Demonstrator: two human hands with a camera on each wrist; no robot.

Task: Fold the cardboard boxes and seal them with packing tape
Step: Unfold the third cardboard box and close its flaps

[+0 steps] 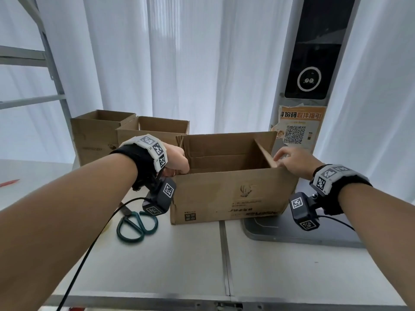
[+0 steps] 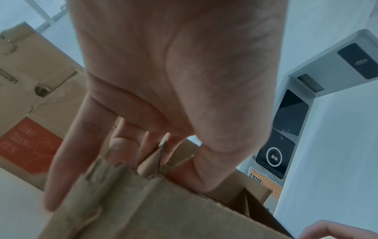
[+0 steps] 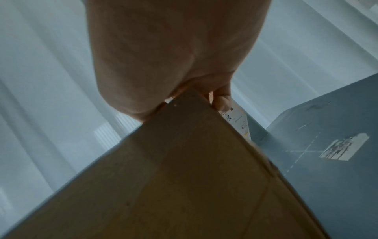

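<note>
A brown cardboard box (image 1: pixel 231 194) stands open-topped on the white table, its printing upside down. My left hand (image 1: pixel 177 159) holds its left top corner, fingers (image 2: pixel 120 145) over the flap edge (image 2: pixel 155 161) and thumb on the inner side. My right hand (image 1: pixel 292 162) holds the right top corner, thumb and fingers pinching the upright side flap (image 1: pixel 266 153); in the right wrist view the box corner (image 3: pixel 184 145) runs up into the palm. No tape roll is in view.
Two more open cardboard boxes (image 1: pixel 96 133) (image 1: pixel 155 129) stand behind to the left. Green-handled scissors (image 1: pixel 134 223) lie left of the box. A grey kiosk base (image 1: pixel 292 234) and its column (image 1: pixel 310 63) stand on the right. A red object (image 1: pixel 9 182) lies far left. White curtains hang behind.
</note>
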